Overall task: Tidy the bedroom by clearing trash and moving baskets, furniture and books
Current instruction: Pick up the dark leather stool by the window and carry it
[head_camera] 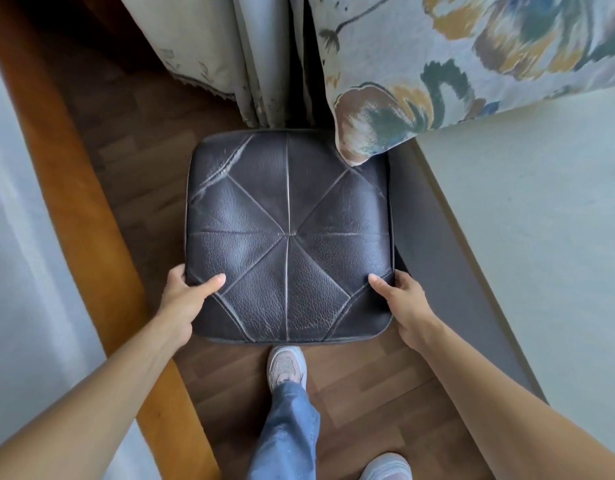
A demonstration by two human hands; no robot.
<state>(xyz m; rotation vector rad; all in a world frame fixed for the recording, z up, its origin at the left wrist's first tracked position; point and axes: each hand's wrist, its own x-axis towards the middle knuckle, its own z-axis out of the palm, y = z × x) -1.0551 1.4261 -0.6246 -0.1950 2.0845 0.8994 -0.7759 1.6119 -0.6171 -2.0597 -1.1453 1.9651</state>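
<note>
A square dark brown leather stool (288, 233) with a stitched star pattern fills the middle of the head view, over the wooden floor. My left hand (185, 299) grips its near left corner, thumb lying on the top and fingers wrapped down the side. My right hand (401, 303) grips the near right corner the same way. The far right corner of the stool is covered by a hanging corner of floral fabric. I cannot tell whether the stool touches the floor.
An orange-brown wooden bed frame (74, 188) runs along the left. Pale curtains (230, 53) hang behind the stool. A floral bedspread (455, 64) drapes at the upper right, above a light wall and grey skirting (448, 244). My feet in light sneakers (287, 367) stand on the floor just behind the stool.
</note>
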